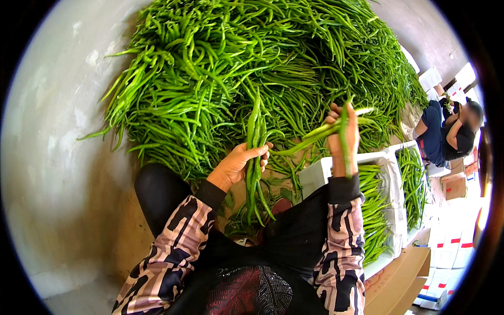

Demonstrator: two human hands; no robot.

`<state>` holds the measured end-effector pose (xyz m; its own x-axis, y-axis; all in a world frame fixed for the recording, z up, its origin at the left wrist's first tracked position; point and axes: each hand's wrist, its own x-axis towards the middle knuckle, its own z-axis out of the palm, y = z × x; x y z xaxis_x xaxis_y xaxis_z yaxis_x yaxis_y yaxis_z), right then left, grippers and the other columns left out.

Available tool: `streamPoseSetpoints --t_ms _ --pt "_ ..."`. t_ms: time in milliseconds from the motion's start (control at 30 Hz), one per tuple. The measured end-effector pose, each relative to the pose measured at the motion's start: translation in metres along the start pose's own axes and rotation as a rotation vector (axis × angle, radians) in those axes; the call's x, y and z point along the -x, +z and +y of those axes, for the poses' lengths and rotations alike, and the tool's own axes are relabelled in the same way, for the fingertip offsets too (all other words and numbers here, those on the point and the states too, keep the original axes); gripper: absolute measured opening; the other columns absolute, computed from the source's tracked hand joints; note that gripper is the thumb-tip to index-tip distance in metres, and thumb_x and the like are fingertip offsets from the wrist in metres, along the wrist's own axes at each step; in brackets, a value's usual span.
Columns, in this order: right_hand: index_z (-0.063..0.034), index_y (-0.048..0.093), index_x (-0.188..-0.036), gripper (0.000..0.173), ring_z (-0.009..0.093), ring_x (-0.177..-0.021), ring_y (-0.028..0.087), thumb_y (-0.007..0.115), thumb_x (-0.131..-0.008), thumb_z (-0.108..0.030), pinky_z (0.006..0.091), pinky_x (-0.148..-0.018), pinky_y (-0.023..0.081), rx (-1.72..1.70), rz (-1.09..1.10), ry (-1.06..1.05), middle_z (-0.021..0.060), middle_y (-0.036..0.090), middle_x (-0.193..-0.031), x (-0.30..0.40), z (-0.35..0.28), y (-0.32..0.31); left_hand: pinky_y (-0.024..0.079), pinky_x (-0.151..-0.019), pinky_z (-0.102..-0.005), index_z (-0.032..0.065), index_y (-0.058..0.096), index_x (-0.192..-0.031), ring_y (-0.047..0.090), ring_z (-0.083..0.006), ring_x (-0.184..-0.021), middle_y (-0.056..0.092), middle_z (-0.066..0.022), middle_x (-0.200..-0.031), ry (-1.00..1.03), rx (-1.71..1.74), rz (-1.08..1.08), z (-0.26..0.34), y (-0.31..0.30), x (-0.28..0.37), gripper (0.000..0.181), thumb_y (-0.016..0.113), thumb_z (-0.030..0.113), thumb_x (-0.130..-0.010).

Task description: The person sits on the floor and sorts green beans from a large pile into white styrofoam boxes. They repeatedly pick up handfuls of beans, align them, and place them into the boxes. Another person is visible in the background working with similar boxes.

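Note:
A big heap of long green chili peppers [189,102] lies on the floor before me. My left hand [240,161] is closed around a small upright bunch of green peppers [252,173], in front of the heap's near edge. To its right, beside the white foam box, my right hand [343,130] holds a few more peppers [319,134]; they cross one another and point different ways. One of these lies along the wrist and looks blurred.
At my right stand a lined foam box of peppers [372,212], another filled box [411,189] and a cardboard box [397,279]. A wall [67,138] rises at left. Another person [445,130] sits far right, near stacked white boxes [449,252].

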<state>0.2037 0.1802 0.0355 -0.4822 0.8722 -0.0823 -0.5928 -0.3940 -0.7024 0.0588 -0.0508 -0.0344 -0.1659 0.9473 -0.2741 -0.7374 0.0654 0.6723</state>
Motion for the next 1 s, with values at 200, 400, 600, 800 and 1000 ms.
streamPoseSetpoints --t_ms 200,400,600,800,1000 --pt "-0.0014 0.059 -0.09 0.028 0.017 -0.061 0.06 0.059 -0.095 -0.029 0.0297 -0.059 0.053 0.426 -0.084 0.065 0.0138 0.067 -0.082 0.06 0.029 0.012 0.054 -0.068 -0.0311 0.0007 0.058 -0.118 0.061 -0.0149 -0.078 0.062 -0.0043 -0.09 0.056 0.106 0.094 0.003 -0.026 0.015 0.034 0.061 0.026 -0.095" --pt "-0.0025 0.064 -0.088 0.024 0.007 -0.052 0.05 0.078 -0.082 -0.022 0.0237 -0.046 0.04 0.902 -0.322 0.192 -0.001 0.059 -0.067 0.113 0.109 0.021 0.055 -0.076 -0.0336 0.0021 0.061 -0.118 0.067 -0.0187 -0.086 0.068 -0.0072 -0.102 0.106 0.127 0.134 -0.003 -0.036 0.005 0.032 0.066 0.02 -0.091" --pt "-0.0027 0.062 -0.075 0.019 0.007 -0.044 0.047 0.077 -0.08 -0.014 0.0237 -0.04 0.036 0.839 -0.252 0.244 -0.0009 0.054 -0.057 0.114 0.122 0.021 0.055 -0.076 -0.035 0.0026 0.062 -0.115 0.065 -0.0191 -0.092 0.067 -0.006 -0.105 0.136 -0.005 0.226 -0.001 -0.034 0.011 0.032 0.07 0.018 -0.088" --pt "0.0007 0.065 -0.091 0.025 0.007 -0.048 0.049 0.079 -0.08 -0.017 0.0227 -0.042 0.037 0.897 -0.209 0.348 -0.0007 0.056 -0.061 0.123 0.099 0.005 0.058 -0.073 -0.0376 0.0006 0.066 -0.108 0.063 -0.0191 -0.086 0.066 -0.0078 -0.099 0.197 0.053 0.268 0.022 -0.049 0.017 0.026 0.069 0.016 -0.087" --pt "0.0034 0.065 -0.094 0.021 0.008 -0.05 0.049 0.076 -0.08 -0.008 0.022 -0.046 0.04 0.739 -0.214 0.271 -0.0009 0.056 -0.066 0.117 0.092 0.007 0.055 -0.089 -0.0468 -0.0032 0.061 -0.115 0.065 -0.0267 -0.101 0.066 -0.0146 -0.107 0.143 0.168 0.139 0.019 -0.05 0.009 0.032 0.065 0.019 -0.091"
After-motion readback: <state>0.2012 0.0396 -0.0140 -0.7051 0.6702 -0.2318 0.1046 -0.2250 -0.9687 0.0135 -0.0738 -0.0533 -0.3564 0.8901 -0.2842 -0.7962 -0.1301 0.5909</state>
